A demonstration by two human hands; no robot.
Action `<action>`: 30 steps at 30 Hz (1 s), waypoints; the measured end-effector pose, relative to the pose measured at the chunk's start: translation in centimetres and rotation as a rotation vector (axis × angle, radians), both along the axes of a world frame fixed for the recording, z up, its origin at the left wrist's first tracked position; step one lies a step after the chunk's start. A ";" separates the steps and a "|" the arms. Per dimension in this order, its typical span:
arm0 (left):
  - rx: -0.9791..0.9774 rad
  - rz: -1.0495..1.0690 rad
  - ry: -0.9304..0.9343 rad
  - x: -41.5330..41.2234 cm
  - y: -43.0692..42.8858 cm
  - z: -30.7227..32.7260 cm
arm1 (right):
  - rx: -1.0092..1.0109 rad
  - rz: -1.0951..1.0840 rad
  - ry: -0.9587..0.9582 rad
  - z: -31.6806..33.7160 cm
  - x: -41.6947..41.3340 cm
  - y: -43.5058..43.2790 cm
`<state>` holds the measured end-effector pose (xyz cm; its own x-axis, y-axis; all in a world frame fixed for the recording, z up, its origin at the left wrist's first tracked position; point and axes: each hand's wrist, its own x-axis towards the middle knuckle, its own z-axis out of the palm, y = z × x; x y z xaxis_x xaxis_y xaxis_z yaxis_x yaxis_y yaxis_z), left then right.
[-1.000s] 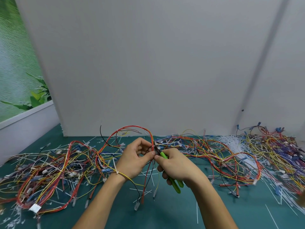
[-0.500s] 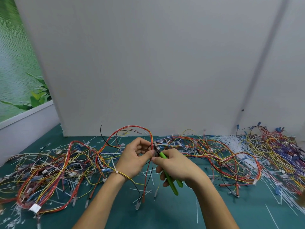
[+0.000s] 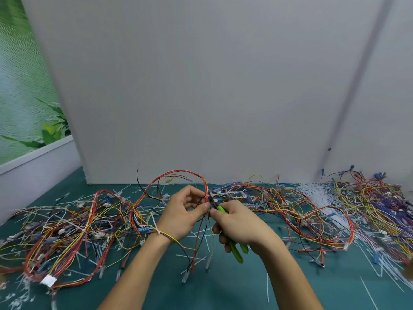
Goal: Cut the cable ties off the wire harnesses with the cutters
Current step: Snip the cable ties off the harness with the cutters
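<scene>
Mid-job. Left hand (image 3: 182, 217) pinches the raised harness (image 3: 178, 173) at centre. Right hand (image 3: 241, 224) grips the cutters (image 3: 237, 253), nose at the wires by the left thumb. Cut ties (image 3: 201, 234) litter the mat (image 3: 223, 291). Tie (image 3: 158, 232) at the left wrist uncut; left pile (image 3: 67, 227) looks mostly untouched. Plenty left, I'd say.

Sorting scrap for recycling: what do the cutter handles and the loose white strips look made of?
Cutter handles: bright green, smooth and uniform, likely plastic or rubber sleeves. White strips: thin, straight, stiff-looking, slightly translucent, probably nylon cable ties.
</scene>
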<state>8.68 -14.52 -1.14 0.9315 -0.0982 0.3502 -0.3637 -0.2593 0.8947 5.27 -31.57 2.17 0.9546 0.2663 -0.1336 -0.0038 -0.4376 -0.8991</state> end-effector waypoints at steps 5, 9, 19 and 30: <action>0.011 0.006 0.002 0.0 -0.1 0.1 | -0.003 -0.001 0.003 0.1 0.0 -0.1; 0.010 0.009 0.014 0.0 0.0 0.0 | 0.012 0.001 0.018 0.1 0.0 0.0; 0.015 0.004 0.058 0.0 -0.2 -0.1 | 0.012 -0.017 0.047 0.2 0.0 0.2; 0.004 0.002 0.056 -0.1 -0.2 0.1 | -0.009 -0.024 0.016 0.1 0.0 -0.1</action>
<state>8.56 -14.74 -1.02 0.9499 -0.0978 0.2970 -0.3125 -0.2637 0.9126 5.30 -31.64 2.31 0.9583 0.2423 -0.1512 -0.0286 -0.4454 -0.8949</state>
